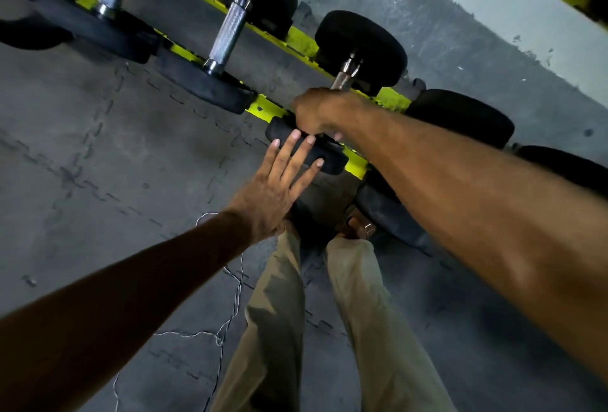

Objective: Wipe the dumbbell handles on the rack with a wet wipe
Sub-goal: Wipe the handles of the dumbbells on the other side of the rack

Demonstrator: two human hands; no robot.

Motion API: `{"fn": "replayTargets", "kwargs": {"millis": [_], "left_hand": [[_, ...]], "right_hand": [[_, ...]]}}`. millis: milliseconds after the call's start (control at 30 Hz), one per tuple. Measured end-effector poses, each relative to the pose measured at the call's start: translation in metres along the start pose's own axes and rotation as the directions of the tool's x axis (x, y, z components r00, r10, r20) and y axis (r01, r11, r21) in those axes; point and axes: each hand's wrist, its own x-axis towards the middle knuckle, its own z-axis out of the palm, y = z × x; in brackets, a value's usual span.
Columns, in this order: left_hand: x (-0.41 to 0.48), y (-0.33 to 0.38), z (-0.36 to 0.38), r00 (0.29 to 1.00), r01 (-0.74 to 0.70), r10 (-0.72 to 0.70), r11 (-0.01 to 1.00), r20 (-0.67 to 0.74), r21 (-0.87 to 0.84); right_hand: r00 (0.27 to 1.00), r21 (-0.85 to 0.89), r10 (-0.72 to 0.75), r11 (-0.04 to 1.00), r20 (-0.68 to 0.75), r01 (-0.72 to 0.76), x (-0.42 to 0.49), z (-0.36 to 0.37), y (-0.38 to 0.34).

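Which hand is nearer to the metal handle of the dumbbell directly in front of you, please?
Right. The right hand grips the handle itself; the left hand is short of it, straight fingers resting on the dumbbell's near head.

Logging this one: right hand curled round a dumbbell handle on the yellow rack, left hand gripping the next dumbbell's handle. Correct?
Not quite. The left hand grips no handle: the head view shows its straight fingers lying on the near black end of the same dumbbell. The right hand is curled round that dumbbell's handle on the yellow rack, as you wrote.
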Motion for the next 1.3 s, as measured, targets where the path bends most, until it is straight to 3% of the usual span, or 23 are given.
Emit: {"fn": "replayTargets", "kwargs": {"millis": [67, 167, 200, 300, 367, 500, 567, 633, 700, 800, 867, 933, 1000, 1067, 1133, 1300], "left_hand": [[0.002, 0.002, 0.003, 1.0, 0.009, -0.009, 0.999, -0.006, 0.036], [0.002, 0.0, 0.007, 0.999, 0.001, 0.0, 1.0, -0.037, 0.015], [0.001, -0.001, 0.008, 0.999, -0.005, 0.005, 1.0, -0.035, -0.005], [-0.001, 0.001, 0.012, 0.997, -0.023, 0.024, 1.0, -0.07, 0.013], [0.0, 0.0, 0.012, 0.997, -0.013, 0.013, 1.0, -0.077, -0.004], [-0.002, -0.006, 0.012, 0.997, 0.0, -0.003, 0.999, -0.077, -0.036], [-0.002, -0.007, 0.015, 0.992, -0.025, 0.015, 0.996, -0.122, -0.081], [-0.001, -0.008, 0.013, 0.992, -0.037, 0.02, 0.991, -0.127, -0.129], [-0.001, -0.009, 0.01, 0.994, -0.035, 0.016, 0.983, -0.108, -0.181], [-0.003, -0.011, 0.006, 0.996, -0.027, 0.01, 0.978, -0.085, -0.209], [-0.004, -0.012, 0.003, 0.997, -0.037, 0.022, 0.98, -0.077, -0.195], [-0.005, -0.014, 0.002, 0.998, -0.042, 0.032, 0.981, -0.056, -0.187], [-0.006, -0.015, 0.003, 0.998, -0.051, 0.042, 0.979, -0.053, -0.196], [-0.006, -0.015, 0.003, 0.997, -0.067, 0.059, 0.977, -0.048, -0.201], [-0.004, -0.016, 0.003, 0.996, -0.078, 0.069, 0.977, -0.05, -0.2], [-0.005, -0.013, 0.001, 0.995, -0.092, 0.083, 0.975, -0.053, -0.203]], "right_hand": [[1.0, 0.009, 0.028, 1.0, 0.005, -0.028, -0.008, -0.012, 0.013], [0.95, 0.005, 0.189, 0.981, -0.249, -0.193, -0.006, -0.008, 0.039], [0.941, -0.012, 0.177, 0.982, -0.289, -0.188, -0.008, 0.0, 0.036], [0.98, -0.06, -0.088, 0.995, -0.181, 0.079, -0.009, 0.03, 0.016], [0.966, -0.043, -0.117, 0.993, -0.23, 0.11, -0.011, 0.03, 0.021], [0.862, 0.057, 0.06, 0.998, -0.504, -0.036, -0.019, 0.037, 0.023], [0.813, 0.233, 0.177, 0.971, -0.554, -0.053, -0.027, 0.061, 0.01], [0.766, 0.527, 0.396, 0.845, -0.506, -0.089, -0.035, 0.079, 0.002], [0.726, 0.752, 0.573, 0.649, -0.379, -0.12, -0.031, 0.089, 0.004], [0.748, 0.918, 0.646, 0.371, -0.151, -0.136, -0.014, 0.094, 0.012], [0.765, 0.999, 0.643, -0.036, 0.032, -0.011, -0.003, 0.092, 0.018], [0.788, 0.884, 0.579, -0.456, 0.208, 0.102, 0.004, 0.085, 0.024], [0.824, 0.717, 0.493, -0.678, 0.279, 0.163, 0.014, 0.077, 0.029], [0.859, 0.518, 0.438, -0.816, 0.264, 0.257, 0.029, 0.067, 0.037], [0.863, 0.347, 0.435, -0.875, 0.257, 0.337, 0.037, 0.057, 0.047], [0.793, 0.33, 0.533, -0.835, 0.294, 0.44, 0.033, 0.072, 0.04]]}}
